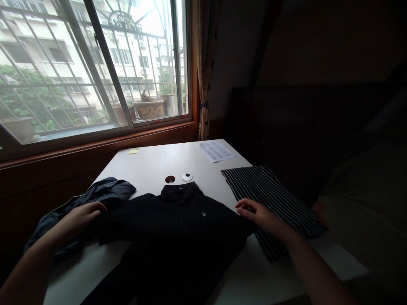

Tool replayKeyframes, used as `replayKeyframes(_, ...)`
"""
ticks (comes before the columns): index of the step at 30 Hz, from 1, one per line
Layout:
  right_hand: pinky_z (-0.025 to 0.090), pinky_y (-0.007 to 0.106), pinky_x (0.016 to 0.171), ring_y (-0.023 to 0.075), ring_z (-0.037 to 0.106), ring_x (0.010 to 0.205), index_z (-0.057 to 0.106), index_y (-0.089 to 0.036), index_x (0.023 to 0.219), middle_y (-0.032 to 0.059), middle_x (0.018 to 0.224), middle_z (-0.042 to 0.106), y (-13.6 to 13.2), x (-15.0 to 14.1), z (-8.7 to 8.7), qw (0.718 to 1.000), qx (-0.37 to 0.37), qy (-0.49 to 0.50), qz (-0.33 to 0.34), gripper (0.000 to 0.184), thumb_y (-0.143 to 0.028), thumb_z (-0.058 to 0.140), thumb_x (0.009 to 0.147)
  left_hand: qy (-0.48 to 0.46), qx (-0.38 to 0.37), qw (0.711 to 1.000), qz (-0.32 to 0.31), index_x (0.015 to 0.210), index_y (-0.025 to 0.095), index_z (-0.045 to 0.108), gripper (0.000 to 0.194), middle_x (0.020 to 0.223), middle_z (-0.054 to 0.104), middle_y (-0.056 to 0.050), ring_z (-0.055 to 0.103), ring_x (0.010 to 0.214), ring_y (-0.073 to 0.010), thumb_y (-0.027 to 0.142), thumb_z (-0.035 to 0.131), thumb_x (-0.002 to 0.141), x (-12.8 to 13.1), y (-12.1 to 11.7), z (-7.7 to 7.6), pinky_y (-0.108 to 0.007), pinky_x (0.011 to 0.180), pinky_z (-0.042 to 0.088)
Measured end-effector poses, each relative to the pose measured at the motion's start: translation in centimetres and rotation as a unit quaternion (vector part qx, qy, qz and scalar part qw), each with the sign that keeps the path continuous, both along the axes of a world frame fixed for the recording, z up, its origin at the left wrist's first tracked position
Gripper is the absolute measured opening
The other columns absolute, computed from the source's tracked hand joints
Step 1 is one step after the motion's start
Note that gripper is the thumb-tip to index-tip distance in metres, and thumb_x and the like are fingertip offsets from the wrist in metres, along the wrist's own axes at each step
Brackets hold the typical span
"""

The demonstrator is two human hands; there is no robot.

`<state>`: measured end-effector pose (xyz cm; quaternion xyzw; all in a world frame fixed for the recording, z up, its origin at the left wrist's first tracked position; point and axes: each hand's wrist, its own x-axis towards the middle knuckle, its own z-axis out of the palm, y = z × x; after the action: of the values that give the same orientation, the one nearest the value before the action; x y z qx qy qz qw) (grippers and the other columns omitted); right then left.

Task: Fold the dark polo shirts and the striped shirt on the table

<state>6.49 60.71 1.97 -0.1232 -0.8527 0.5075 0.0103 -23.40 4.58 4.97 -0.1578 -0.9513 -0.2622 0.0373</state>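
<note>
A dark collared shirt (181, 228) lies spread at six o'clock on the white surface (152, 163). Just beyond its collar, toward eleven o'clock, a round hole (169, 178) is sunk in the surface, with something pale inside, too small to name; a white disc (187, 177) lies beside it. The left hand (79, 218), at eight o'clock, is at one sleeve; the right hand (257, 214), between four and five, has curled fingers by the other. Whether either grip pinches cloth, I cannot tell. Striped cloth (273, 199) lies at four o'clock. Outside the window, at ten o'clock, a patterned pot (149, 110) holds a stumpy plant (145, 95).
</note>
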Motion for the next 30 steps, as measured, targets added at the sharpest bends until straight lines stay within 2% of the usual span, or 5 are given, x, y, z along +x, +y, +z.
replayKeyframes(3,0.048,0.033,0.076,0.0220,0.062,0.090,0.067,-0.026,0.122,0.0053,0.108,0.066,-0.3,0.8,0.5,0.988,-0.004,-0.108,0.110,0.050,-0.061,0.063,0.086,-0.101,-0.110,0.987,-0.061,0.088,0.024,0.073,0.023,0.087,0.075,-0.006,0.069,0.078,-0.0278,0.033,0.060,0.070,0.0,-0.4,-1.1,-0.034,0.068,0.052)
replayKeyframes(10,0.048,0.032,0.077,0.0204,0.061,0.092,0.063,-0.023,0.131,0.0089,0.110,0.067,-1.3,1.3,0.9,0.966,-0.139,-0.051,0.210,0.057,-0.060,0.062,0.088,0.098,-0.259,0.960,-0.035,0.107,0.025,0.071,0.040,0.106,0.065,-0.013,0.064,0.097,-0.0334,0.043,0.040,0.088,3.2,5.4,0.9,-0.041,0.070,0.051)
replayKeyframes(14,0.045,0.029,0.066,0.0132,0.055,0.068,0.062,-0.020,0.129,0.0071,0.097,0.067,-1.1,0.5,0.0,0.972,-0.188,0.002,0.142,0.062,-0.064,0.062,0.086,0.098,-0.232,0.960,-0.118,0.115,0.026,0.070,0.041,0.119,0.063,-0.011,0.058,0.110,-0.0323,0.043,0.043,0.089,3.8,10.5,0.4,-0.040,0.080,0.051)
replayKeyframes(23,0.051,0.032,0.077,0.0229,0.064,0.091,0.068,-0.019,0.117,0.0092,0.107,0.068,-1.2,-0.1,-2.3,0.993,0.032,-0.081,0.078,0.053,-0.059,0.068,0.082,0.038,-0.158,0.972,-0.172,0.137,0.016,0.056,0.056,0.130,0.061,-0.017,0.055,0.121,-0.0341,0.043,0.052,0.088,-0.4,13.5,-6.7,-0.045,0.106,0.041)
replayKeyframes(30,0.043,0.025,0.064,0.0141,0.055,0.074,0.063,-0.018,0.114,-0.0013,0.085,0.058,-2.2,0.7,-2.0,0.981,-0.032,-0.147,0.126,0.043,-0.037,0.074,0.076,-0.002,-0.085,0.981,-0.175,0.096,0.020,0.069,0.030,0.102,0.069,-0.011,0.064,0.098,-0.0284,0.042,0.051,0.087,-0.7,13.3,-6.0,-0.038,0.088,0.049)
